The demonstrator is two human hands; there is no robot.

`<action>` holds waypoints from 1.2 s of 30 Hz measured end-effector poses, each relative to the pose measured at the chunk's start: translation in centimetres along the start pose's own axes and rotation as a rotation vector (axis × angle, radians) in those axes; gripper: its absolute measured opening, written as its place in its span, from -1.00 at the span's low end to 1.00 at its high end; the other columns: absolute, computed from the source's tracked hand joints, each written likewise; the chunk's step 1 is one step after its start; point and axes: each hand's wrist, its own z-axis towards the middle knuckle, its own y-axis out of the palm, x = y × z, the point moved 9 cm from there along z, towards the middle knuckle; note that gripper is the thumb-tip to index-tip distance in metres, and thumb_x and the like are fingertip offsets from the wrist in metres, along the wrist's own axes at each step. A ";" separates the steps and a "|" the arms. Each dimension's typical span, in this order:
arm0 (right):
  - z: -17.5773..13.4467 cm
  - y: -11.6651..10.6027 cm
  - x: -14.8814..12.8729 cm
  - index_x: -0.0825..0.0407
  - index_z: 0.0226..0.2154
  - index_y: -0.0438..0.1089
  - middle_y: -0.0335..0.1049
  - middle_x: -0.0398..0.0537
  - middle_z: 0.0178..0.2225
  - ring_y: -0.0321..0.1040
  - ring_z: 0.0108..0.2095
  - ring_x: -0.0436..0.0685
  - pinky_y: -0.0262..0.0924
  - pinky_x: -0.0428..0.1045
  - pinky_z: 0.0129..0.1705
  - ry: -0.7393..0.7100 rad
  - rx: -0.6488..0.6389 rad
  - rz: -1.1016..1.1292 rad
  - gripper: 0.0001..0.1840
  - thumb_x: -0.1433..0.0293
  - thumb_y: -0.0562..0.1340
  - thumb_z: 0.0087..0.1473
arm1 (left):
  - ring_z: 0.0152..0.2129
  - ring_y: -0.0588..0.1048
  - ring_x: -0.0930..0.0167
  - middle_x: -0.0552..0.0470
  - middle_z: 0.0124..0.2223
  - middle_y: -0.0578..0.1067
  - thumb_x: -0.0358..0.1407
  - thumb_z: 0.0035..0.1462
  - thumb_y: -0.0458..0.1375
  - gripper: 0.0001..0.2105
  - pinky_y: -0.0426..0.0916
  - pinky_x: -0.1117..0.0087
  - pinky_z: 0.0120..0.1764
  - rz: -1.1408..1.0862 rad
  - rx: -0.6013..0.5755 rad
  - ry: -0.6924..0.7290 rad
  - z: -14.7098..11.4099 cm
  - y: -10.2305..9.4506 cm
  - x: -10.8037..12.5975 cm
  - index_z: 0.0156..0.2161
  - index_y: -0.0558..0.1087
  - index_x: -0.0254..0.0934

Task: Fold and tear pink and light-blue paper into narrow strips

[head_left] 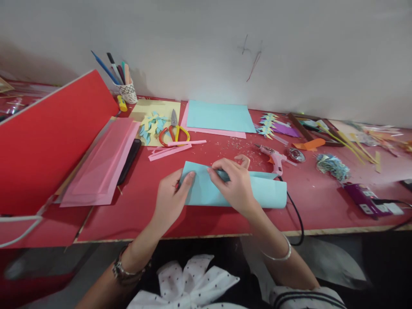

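A light blue sheet of paper (268,193), folded over on itself, lies across the front of the red table. My left hand (172,193) grips its left end, thumb on top and fingers behind. Over the upper edge, my right hand (233,180) pinches the paper between thumb and index finger, with its other fingers curled. Just beyond the sheet's right end sits a pink glue gun (273,158). Pink paper strips (174,150) and scissors (174,128) with red and yellow handles lie behind my left hand.
Pink papers (99,167) and a red board (54,141) stand at the left, near a pen cup (128,92). Flat blue paper (220,116) lies at the back. On the right are a wooden tray (317,128), a yarn-like bundle (333,167) and a purple power box (363,199).
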 end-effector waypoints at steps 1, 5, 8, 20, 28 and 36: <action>0.0 -0.1 0.0 0.01 -0.53 0.19 0.33 -0.30 -0.58 0.26 -0.54 -0.08 -0.20 -0.02 -0.11 -0.002 0.007 0.005 -0.82 0.36 0.07 0.07 | -0.63 0.14 0.51 0.15 -0.61 0.15 -0.12 0.00 -0.06 -0.70 0.07 0.53 -0.59 0.010 0.001 0.003 0.0 0.0 0.0 -0.60 0.22 -0.28; 0.0 -0.2 -0.1 0.02 -0.53 0.18 0.34 -0.30 -0.57 0.27 -0.53 -0.08 -0.20 -0.02 -0.13 0.000 0.013 0.011 -0.83 0.37 0.07 0.07 | -0.63 0.14 0.52 0.15 -0.61 0.14 -0.12 0.02 -0.07 -0.70 0.06 0.53 -0.60 0.029 0.006 0.009 0.0 0.0 0.0 -0.59 0.21 -0.27; -0.1 -0.2 0.0 0.01 -0.51 0.19 0.36 -0.29 -0.56 0.28 -0.53 -0.08 -0.20 -0.02 -0.13 0.015 0.005 0.009 -0.84 0.36 0.07 0.07 | -0.63 0.14 0.52 0.15 -0.61 0.14 -0.11 0.02 -0.08 -0.70 0.06 0.53 -0.60 0.044 0.009 0.011 0.0 0.1 0.0 -0.59 0.20 -0.27; 0.1 0.6 0.2 0.04 -0.51 0.29 0.38 -0.24 -0.54 0.26 -0.50 -0.06 -0.21 -0.03 -0.17 0.015 -0.077 -0.022 -0.76 0.36 0.03 0.12 | -0.69 0.07 0.56 0.19 -0.65 0.10 -0.23 0.07 -0.07 -0.73 -0.01 0.54 -0.64 0.094 0.080 0.182 -0.1 -0.6 1.3 -0.61 0.16 -0.27; 0.2 0.7 -0.1 0.05 -0.55 0.27 0.29 -0.28 -0.64 0.15 -0.60 -0.10 -0.22 -0.06 -0.31 -0.027 -0.066 -0.045 -0.65 0.29 -0.03 0.17 | -0.70 0.10 0.57 0.20 -0.65 0.11 -0.25 0.11 -0.11 -0.74 -0.01 0.55 -0.66 0.073 0.068 0.206 -0.2 -0.4 1.4 -0.58 0.15 -0.27; 0.1 0.5 0.0 0.06 -0.64 0.20 0.13 -0.31 -0.72 0.01 -0.66 -0.12 -0.22 -0.06 -0.28 -0.036 -0.053 -0.085 -0.51 0.18 -0.10 0.18 | -0.71 0.11 0.57 0.20 -0.66 0.10 -0.24 0.11 -0.12 -0.72 0.00 0.55 -0.66 0.089 0.065 0.209 -0.1 -0.4 1.3 -0.59 0.12 -0.26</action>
